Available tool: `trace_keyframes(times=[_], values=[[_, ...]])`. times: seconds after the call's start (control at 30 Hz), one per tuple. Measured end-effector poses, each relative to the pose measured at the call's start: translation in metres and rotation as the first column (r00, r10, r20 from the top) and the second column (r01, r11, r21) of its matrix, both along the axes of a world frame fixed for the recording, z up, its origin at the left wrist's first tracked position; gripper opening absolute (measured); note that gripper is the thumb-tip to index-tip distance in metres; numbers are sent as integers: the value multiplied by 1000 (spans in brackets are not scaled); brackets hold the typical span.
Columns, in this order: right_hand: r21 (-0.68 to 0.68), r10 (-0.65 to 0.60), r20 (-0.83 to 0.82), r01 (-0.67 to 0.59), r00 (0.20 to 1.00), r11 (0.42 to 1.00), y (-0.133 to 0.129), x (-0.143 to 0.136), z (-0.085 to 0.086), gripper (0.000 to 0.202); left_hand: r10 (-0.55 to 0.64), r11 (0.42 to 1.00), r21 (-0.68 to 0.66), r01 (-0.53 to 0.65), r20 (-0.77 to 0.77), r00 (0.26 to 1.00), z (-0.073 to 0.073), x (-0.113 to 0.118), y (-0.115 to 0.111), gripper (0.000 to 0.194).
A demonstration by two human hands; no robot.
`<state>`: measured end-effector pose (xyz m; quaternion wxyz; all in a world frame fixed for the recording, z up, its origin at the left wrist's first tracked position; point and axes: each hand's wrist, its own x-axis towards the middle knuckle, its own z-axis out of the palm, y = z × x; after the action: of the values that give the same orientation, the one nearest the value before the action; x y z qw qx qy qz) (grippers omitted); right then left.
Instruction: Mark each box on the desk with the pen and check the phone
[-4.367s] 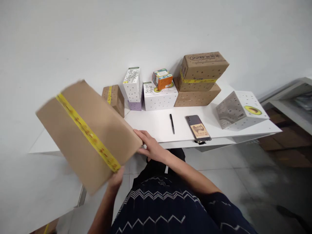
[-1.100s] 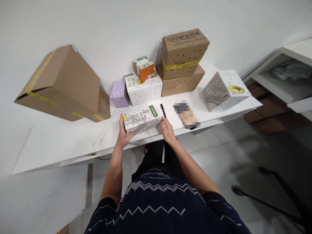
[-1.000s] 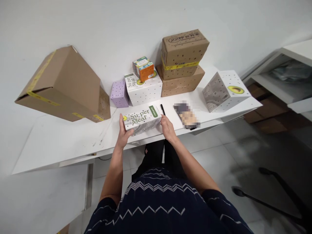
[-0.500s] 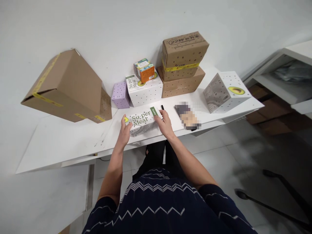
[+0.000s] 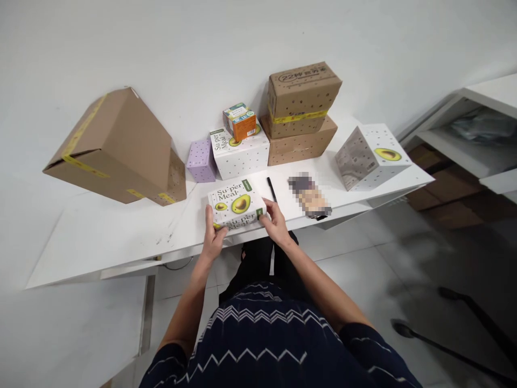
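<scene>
Between both my hands is a white "Su-per Meal" box (image 5: 226, 207) with avocado pictures, at the front edge of the white table (image 5: 121, 231). My left hand (image 5: 212, 237) grips its left end, thumb along the near side. At the opposite end my right hand (image 5: 276, 222) is closed around the near right corner. The box's top, with two avocados, and its lettered front face are visible; its underside is hidden. Just beyond my right hand lies a black pen (image 5: 271, 189). Farther right is a phone (image 5: 310, 195) with a blurred screen.
Behind stand a purple box (image 5: 201, 161), another white box (image 5: 242, 158) topped by an orange box (image 5: 240, 123), and two stacked brown cartons (image 5: 302, 102). A large carton (image 5: 117, 145) is at left. An avocado box (image 5: 374, 157) and a shelf unit (image 5: 480, 145) are at right.
The box has been turned in my hands, so its avocado-printed face now points up and the lettered face points toward me. More of the pen shows.
</scene>
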<state>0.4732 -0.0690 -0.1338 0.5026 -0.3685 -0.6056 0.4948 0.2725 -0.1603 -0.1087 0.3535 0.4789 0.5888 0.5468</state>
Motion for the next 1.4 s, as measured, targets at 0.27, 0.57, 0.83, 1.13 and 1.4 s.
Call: trace_keyframes(times=[0.27, 0.57, 0.83, 1.13, 1.4], values=[[-138, -60, 31, 63, 998, 988, -10, 8, -3, 30, 174, 976, -135, -168, 30, 984, -11, 5, 2, 76], [-210, -79, 74, 93, 994, 973, -8, 0, -6, 44, 146, 981, -146, -131, 97, 984, -14, 1, 11, 67], [-219, -84, 83, 101, 993, 971, -7, -2, -5, 43, 169, 974, -171, -149, 109, 980, -15, 3, 12, 65], [-380, -52, 33, 61, 998, 923, -14, -7, 3, 47, 241, 970, 40, -238, -227, 944, 24, 14, 8, 65], [-358, 61, 111, -18, 992, 933, -22, -28, -14, 44, 520, 845, 493, -206, -668, 532, 71, 28, 23, 59]])
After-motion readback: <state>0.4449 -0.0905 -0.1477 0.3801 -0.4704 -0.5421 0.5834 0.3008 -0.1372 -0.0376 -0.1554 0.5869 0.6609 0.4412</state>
